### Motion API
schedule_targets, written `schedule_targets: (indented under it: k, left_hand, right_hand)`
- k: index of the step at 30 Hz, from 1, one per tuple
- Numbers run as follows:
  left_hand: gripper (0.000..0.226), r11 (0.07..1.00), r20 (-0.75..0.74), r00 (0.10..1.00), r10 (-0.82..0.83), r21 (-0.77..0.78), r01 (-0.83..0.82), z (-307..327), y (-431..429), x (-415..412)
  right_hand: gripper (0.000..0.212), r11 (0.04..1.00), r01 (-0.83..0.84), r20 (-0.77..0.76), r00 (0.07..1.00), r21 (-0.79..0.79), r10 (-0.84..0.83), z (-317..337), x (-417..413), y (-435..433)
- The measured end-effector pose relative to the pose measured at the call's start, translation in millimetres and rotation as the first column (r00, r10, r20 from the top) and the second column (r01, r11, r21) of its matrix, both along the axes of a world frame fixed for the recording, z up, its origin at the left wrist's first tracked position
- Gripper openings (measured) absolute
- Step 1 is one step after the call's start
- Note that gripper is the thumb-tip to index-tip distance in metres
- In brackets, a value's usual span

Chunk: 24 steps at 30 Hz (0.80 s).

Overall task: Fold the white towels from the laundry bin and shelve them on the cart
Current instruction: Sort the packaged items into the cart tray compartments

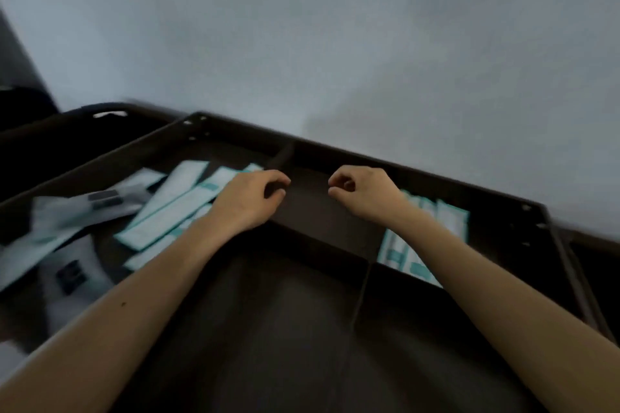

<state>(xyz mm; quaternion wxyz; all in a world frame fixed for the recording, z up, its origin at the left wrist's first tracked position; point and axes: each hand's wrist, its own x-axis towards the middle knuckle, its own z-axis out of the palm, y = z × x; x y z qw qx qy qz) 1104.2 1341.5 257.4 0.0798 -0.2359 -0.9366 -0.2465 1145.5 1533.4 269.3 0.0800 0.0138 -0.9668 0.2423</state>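
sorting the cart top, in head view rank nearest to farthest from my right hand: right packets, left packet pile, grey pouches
1. right packets, in the right compartment, by the right hand at its wrist.
2. left packet pile, left compartment, beyond the left hand.
3. grey pouches, far left.

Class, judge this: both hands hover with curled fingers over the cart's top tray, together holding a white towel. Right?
Not quite: the head view shows the left hand and right hand with curled fingers over the cart's top tray, holding nothing.
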Motion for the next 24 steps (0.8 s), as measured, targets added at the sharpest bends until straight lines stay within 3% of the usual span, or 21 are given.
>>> schedule_targets:
  k: [3,6,9,13,17,21,24]
  left_hand:
    - [0.035,0.991,-0.030,0.990,0.136,0.011,-0.136,-6,-67,9]
    - [0.046,0.981,-0.017,0.982,0.190,-0.036,-0.190,-10,-125,12]
    - [0.035,0.960,0.026,0.962,0.273,-0.071,-0.271,-10,-169,6]
    - [0.035,0.950,0.120,0.949,0.293,-0.150,-0.274,-19,-218,-13]
    - [0.037,0.967,0.218,0.953,0.211,-0.189,-0.171,-23,-245,-34]
    - [0.046,0.968,0.272,0.958,0.095,-0.251,-0.025,-19,-245,-69]
    - [0.065,0.945,0.342,0.938,0.060,-0.322,0.057,-27,-235,-95]
  right_hand:
    - [0.027,0.979,-0.198,0.050,0.979,0.052,0.196,-5,-20,-55]
    - [0.026,0.959,-0.284,0.028,0.958,-0.019,0.284,-7,-33,-109]
    - [0.024,0.945,-0.326,0.018,0.945,0.031,0.326,-14,-48,-155]
    - [0.023,0.968,-0.213,-0.111,0.967,0.130,0.228,-19,-68,-212]
    - [0.035,0.955,-0.214,0.272,0.950,0.204,0.155,-30,-92,-254]
    - [0.045,0.977,-0.039,0.279,0.960,0.210,-0.022,-43,-106,-273]
    - [0.059,0.977,0.002,0.313,0.947,0.211,-0.070,-54,-106,-278]
